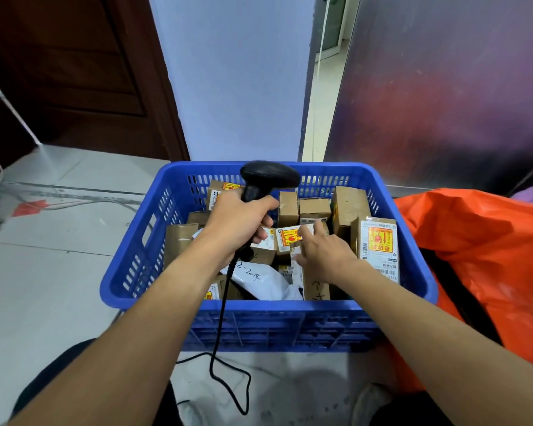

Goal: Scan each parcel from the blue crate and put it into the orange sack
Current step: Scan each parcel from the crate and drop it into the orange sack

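A blue crate (126, 272) on the floor holds several small cardboard parcels with yellow-and-red labels and a white poly bag (259, 279). My left hand (237, 226) grips the handle of a black barcode scanner (268, 176) above the crate's middle, its head pointing away from me. My right hand (323, 250) reaches into the crate, fingers spread over a small labelled parcel (286, 238) near the centre. How firmly it holds the parcel is hidden. The orange sack (486, 256) lies just right of the crate.
The scanner's black cable (225, 364) hangs down over the crate's front wall and loops on the grey tiled floor. A dark wooden door stands at back left, a metal panel at back right. My knees show at the bottom edge.
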Tool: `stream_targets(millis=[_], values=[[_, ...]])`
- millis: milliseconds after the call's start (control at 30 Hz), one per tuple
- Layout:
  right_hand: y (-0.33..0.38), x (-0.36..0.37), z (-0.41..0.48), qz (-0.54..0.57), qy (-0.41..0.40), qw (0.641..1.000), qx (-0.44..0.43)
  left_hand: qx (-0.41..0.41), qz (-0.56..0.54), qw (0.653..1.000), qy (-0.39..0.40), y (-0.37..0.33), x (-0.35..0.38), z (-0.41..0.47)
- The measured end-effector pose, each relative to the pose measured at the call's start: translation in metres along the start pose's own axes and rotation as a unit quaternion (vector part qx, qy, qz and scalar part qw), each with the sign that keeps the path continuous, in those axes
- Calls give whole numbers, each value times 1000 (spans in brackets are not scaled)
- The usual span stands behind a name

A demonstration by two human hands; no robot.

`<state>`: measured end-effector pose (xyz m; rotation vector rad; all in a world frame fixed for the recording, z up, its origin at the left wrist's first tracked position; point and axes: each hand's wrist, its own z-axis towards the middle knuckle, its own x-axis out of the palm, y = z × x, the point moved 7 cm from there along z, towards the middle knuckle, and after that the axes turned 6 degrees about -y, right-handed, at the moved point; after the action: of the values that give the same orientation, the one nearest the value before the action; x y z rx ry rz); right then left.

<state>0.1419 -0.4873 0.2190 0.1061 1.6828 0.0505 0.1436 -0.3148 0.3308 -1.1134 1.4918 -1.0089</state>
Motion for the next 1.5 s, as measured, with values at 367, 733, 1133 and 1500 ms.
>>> stream_targets(millis=[367,733,1133,1500], values=[[-15,-9,-1,148,-1,974,170,9,-38,999,-8,-3,-1,-1],[-20,-159,-70,372,-161,911,81,52,-134,990,6,-25,-18,-46],[-20,-172,-123,669,-177,713,107,-3,-288,956,-59,-8,-16,-88],[-41,-170,-117,698,-172,686,111,-53,-224,973,17,-2,19,-77]])
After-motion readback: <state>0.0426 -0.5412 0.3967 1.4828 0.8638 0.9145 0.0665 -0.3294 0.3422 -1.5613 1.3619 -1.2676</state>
